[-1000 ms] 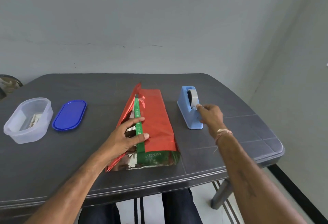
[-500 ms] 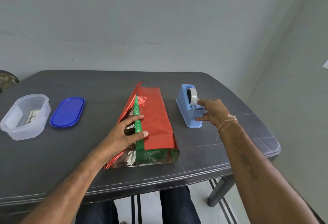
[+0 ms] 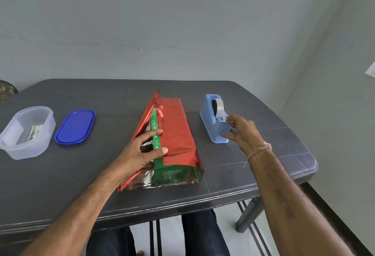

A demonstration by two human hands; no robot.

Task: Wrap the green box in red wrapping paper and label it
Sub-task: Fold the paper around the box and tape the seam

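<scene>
Touching tape (image 3: 219,107) end; right hand (image 3: 241,132) half-open

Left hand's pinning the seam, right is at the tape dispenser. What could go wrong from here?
1. Only the left hand pins the red wrapping paper. A strip of the green box shows at the seam, so the foil flaps may spring open or slip if pressure eases.
2. The right hand works the tape dispenser alone. With nothing bracing it, a pull could drag or tip it.
3. I can't tell if there's a grip on the tape end; a loose end may curl onto itself.
</scene>
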